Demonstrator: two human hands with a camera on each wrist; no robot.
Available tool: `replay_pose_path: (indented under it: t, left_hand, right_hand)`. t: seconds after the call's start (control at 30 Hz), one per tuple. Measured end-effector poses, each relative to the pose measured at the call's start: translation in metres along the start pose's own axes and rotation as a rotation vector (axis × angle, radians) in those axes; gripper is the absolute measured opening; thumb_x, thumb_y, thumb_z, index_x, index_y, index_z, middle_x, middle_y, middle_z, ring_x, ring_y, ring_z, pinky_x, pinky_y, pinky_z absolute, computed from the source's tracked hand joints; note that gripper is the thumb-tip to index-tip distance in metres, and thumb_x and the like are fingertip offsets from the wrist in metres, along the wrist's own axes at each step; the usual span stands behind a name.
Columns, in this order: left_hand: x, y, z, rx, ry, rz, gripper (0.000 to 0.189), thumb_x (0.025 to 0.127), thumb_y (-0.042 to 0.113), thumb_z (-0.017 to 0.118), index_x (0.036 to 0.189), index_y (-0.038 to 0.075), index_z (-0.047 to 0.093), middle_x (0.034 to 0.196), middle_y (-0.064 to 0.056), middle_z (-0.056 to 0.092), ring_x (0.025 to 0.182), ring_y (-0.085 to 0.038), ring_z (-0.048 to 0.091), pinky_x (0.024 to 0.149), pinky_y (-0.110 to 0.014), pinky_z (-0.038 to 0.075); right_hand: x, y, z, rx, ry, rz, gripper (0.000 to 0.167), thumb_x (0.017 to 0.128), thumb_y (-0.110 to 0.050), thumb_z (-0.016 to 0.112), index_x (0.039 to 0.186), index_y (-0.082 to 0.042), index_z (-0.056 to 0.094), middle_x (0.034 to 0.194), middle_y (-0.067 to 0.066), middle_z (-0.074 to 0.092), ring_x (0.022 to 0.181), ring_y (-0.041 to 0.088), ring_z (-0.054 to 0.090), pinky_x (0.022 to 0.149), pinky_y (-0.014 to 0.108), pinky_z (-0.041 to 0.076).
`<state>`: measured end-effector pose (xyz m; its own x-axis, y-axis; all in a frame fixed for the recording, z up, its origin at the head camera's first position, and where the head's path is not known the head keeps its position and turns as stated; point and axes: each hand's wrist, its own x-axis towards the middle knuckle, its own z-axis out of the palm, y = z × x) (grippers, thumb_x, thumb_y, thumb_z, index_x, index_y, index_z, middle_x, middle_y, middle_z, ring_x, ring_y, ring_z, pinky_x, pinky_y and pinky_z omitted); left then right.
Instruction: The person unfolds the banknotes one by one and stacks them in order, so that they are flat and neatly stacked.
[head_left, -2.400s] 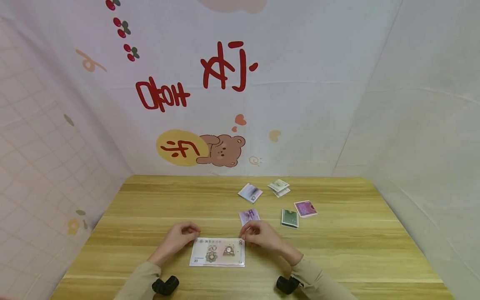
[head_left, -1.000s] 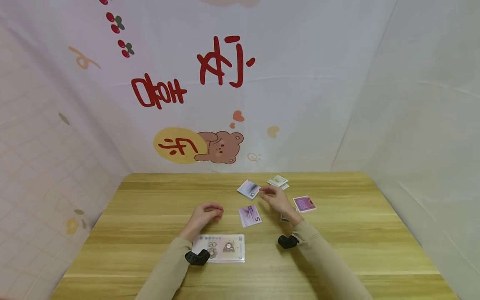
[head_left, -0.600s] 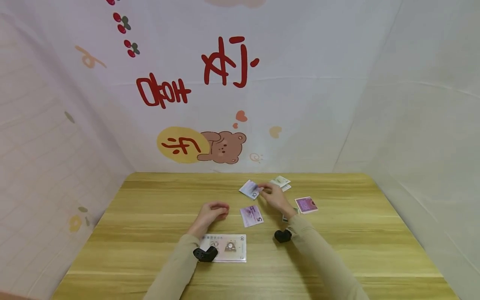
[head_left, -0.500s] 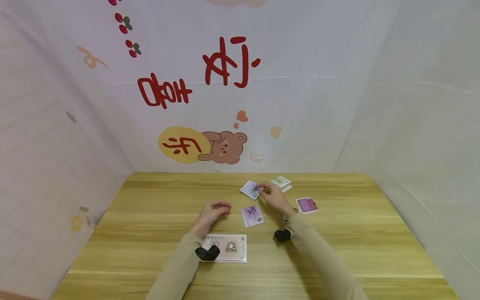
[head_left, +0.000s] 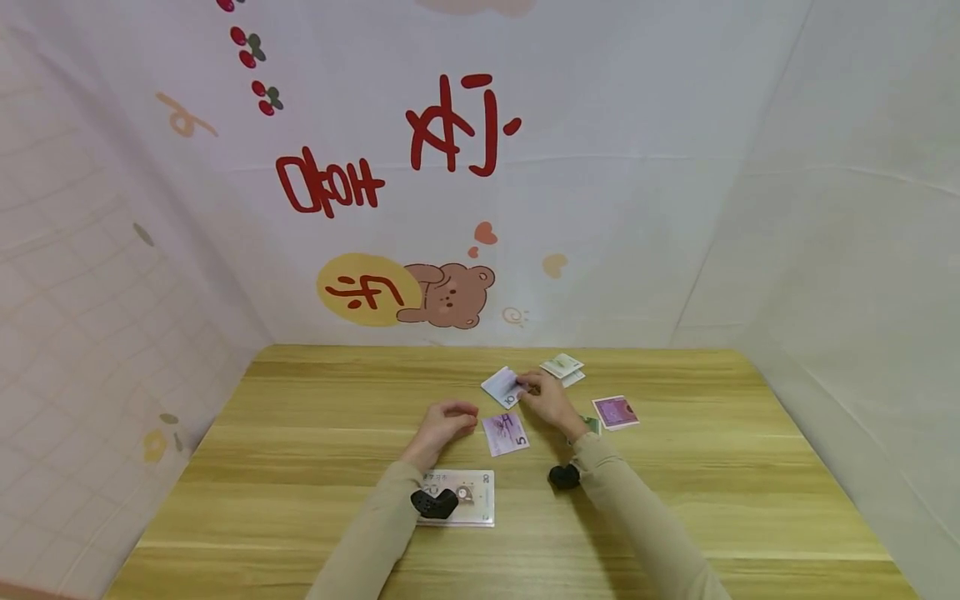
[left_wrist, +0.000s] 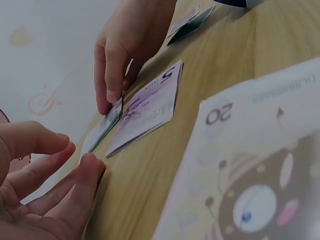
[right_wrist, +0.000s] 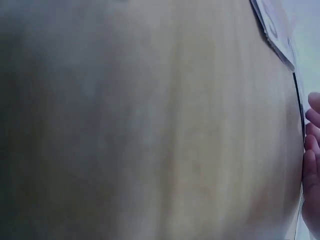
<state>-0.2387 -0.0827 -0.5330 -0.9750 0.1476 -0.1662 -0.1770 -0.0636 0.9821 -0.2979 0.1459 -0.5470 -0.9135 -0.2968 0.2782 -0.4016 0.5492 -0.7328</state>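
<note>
In the head view's lower middle, saw the left hand [head_left: 442, 431] relaxed, gripping nothing, just left of the 5 note [head_left: 504, 436]. Found the 20 note [head_left: 480, 508] below, its left end hidden behind a sleeve [head_left: 386, 510]. Right of centre, saw the right hand [head_left: 550, 402] pinching the 10 note [head_left: 497, 387] at its right edge. Farther right, spotted a pale folded note [head_left: 562, 364], a partly covered green note [head_left: 592, 424] and a magenta note [head_left: 615, 412]. In the right wrist view, made out blurred tabletop [right_wrist: 200, 125] and cropped fingertips [right_wrist: 310, 167].
</note>
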Motion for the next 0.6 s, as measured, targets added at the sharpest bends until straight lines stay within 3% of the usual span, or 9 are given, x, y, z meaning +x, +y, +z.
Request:
replay_pose_path:
  t: [0.13, 0.2, 0.27, 0.37, 0.43, 0.6]
  left_hand:
    - [0.003, 0.003, 0.008, 0.032, 0.026, 0.017, 0.033, 0.082, -0.008, 0.059, 0.113, -0.018, 0.058, 0.113, -0.032, 0.06, 0.085, -0.017, 0.06, 0.083, -0.033, 0.052]
    - [-0.001, 0.013, 0.014, 0.05, 0.03, 0.029, 0.034, 0.081, -0.01, 0.058, 0.114, -0.019, 0.057, 0.114, -0.033, 0.058, 0.084, -0.016, 0.059, 0.085, -0.039, 0.052]
    - [-0.001, 0.017, 0.02, 0.073, 0.027, 0.044, 0.036, 0.08, -0.011, 0.058, 0.114, -0.02, 0.055, 0.114, -0.034, 0.057, 0.088, -0.02, 0.059, 0.083, -0.036, 0.052]
    - [0.002, 0.018, 0.028, 0.105, 0.019, 0.059, 0.041, 0.078, -0.01, 0.059, 0.117, -0.019, 0.054, 0.117, -0.034, 0.055, 0.098, -0.027, 0.056, 0.083, -0.031, 0.049]
    - [0.01, 0.012, 0.03, 0.114, 0.024, 0.059, 0.046, 0.075, -0.007, 0.062, 0.12, -0.016, 0.054, 0.121, -0.033, 0.054, 0.103, -0.03, 0.053, 0.08, -0.025, 0.046]
    - [0.018, 0.013, 0.038, 0.092, 0.045, 0.021, 0.053, 0.072, -0.005, 0.065, 0.124, -0.01, 0.052, 0.13, -0.031, 0.047, 0.101, -0.027, 0.052, 0.079, -0.027, 0.047]
  right_hand:
    - [0.0, 0.0, 0.001, 0.048, 0.011, 0.026, 0.024, 0.084, 0.009, 0.067, 0.107, 0.015, 0.065, 0.112, 0.028, 0.06, 0.102, 0.039, 0.058, 0.087, 0.047, 0.05]
    - [0.0, 0.0, 0.002, 0.057, 0.025, 0.04, 0.024, 0.082, 0.009, 0.068, 0.105, 0.015, 0.066, 0.11, 0.027, 0.06, 0.1, 0.039, 0.058, 0.085, 0.046, 0.051]
    - [0.0, 0.0, 0.003, 0.055, 0.038, 0.052, 0.024, 0.08, 0.008, 0.07, 0.104, 0.014, 0.067, 0.108, 0.026, 0.061, 0.099, 0.038, 0.058, 0.084, 0.046, 0.051]
    - [0.001, 0.0, 0.005, 0.04, 0.05, 0.07, 0.026, 0.078, 0.008, 0.072, 0.103, 0.011, 0.068, 0.106, 0.024, 0.063, 0.1, 0.037, 0.057, 0.085, 0.046, 0.049]
    - [0.001, 0.0, 0.005, 0.037, 0.051, 0.076, 0.026, 0.077, 0.007, 0.073, 0.103, 0.01, 0.069, 0.105, 0.024, 0.063, 0.1, 0.036, 0.056, 0.086, 0.047, 0.048]
    - [0.001, -0.001, 0.006, 0.041, 0.049, 0.076, 0.028, 0.075, 0.006, 0.076, 0.101, 0.011, 0.068, 0.102, 0.024, 0.063, 0.098, 0.036, 0.055, 0.085, 0.047, 0.047]
